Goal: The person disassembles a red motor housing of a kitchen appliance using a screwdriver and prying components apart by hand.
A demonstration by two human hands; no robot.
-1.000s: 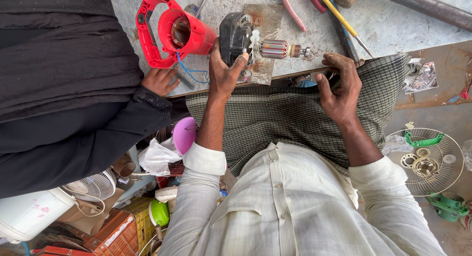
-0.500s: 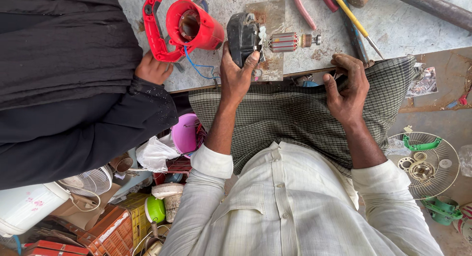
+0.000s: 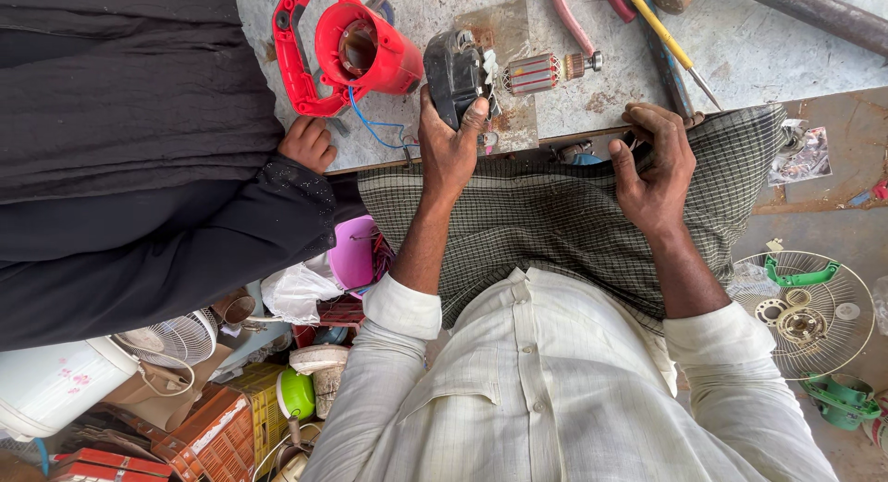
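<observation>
Nearest the wearer, the right hand (image 3: 659, 163) rests half-open and empty on the checked cloth (image 3: 555, 223), at the workbench (image 3: 768, 56) edge. The left hand (image 3: 450, 144) clamps the black motor housing (image 3: 453, 70) on that bench; its armature (image 3: 541, 72) lies crosswise, shaft pointing right. Left of the housing sits a red casing (image 3: 347, 47).

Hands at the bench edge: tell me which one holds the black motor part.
The left hand grips the black motor part; the right hand rests empty.
</observation>
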